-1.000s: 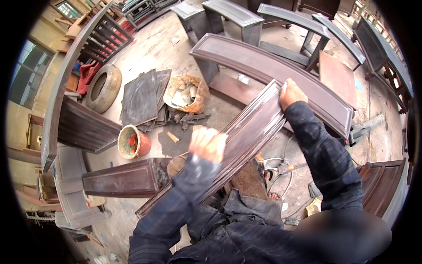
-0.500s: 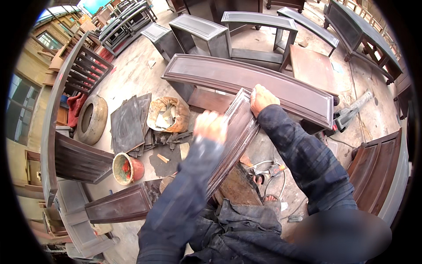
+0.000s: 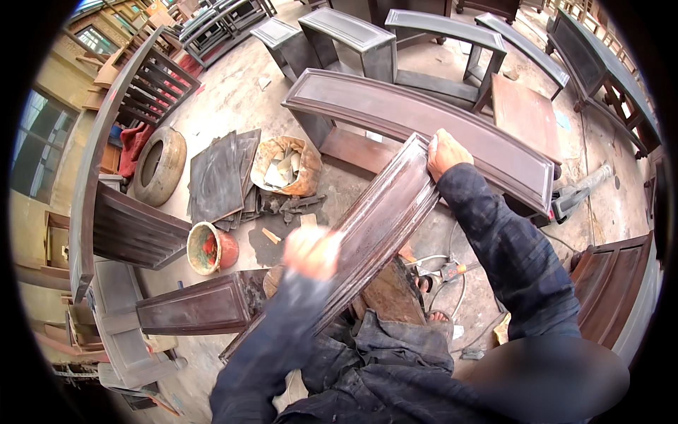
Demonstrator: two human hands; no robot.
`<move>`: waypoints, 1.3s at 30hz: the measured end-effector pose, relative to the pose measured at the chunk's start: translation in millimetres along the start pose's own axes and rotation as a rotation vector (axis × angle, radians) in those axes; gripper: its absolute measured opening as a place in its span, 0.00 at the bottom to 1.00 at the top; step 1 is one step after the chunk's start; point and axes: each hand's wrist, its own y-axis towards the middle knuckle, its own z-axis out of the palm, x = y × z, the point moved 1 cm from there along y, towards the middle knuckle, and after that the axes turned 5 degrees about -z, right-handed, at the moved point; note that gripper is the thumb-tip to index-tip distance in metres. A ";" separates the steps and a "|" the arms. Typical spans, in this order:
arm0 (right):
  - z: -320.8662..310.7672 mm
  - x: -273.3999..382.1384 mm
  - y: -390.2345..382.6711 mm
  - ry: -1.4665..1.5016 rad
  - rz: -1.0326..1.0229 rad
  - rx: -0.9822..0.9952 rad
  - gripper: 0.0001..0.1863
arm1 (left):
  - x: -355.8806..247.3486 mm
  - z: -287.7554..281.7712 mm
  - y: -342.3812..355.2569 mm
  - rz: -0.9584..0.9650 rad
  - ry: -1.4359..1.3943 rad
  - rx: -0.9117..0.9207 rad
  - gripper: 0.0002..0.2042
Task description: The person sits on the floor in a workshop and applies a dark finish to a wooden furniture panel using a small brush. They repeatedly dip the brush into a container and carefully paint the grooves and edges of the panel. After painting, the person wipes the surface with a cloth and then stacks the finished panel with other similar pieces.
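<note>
Change: left hand (image 3: 311,252) has slid down the panel (image 3: 381,219) toward the body since the earlier frames; motion-blurred, so rubbing looks under way.
Head view, hands: well apart. Right hand (image 3: 446,152) clamped on panel's far top edge; left hand on its face, grip cannot be told.
Panel: tilted, lower end at lap, between both hands.
Nearby: red bucket (image 3: 210,247), tyre (image 3: 161,165) on floor.

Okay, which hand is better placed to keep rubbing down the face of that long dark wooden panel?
Left, probably. The left hand lies on the face of the panel, blurred mid-stroke, while the right hand grips its far top corner, steadying it.
</note>
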 end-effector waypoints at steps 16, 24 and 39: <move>10.3 -4.4 2.3 -0.030 -0.018 0.032 0.15 | 14.0 -42.7 -34.5 -0.213 -0.106 0.129 0.06; 4.9 5.7 -0.8 -0.082 0.032 0.020 0.15 | 9.4 -4.5 -14.6 -0.162 -0.144 -0.027 0.06; 7.2 9.8 1.1 -0.051 0.083 0.059 0.14 | -29.8 135.2 165.4 -0.298 0.008 0.217 0.08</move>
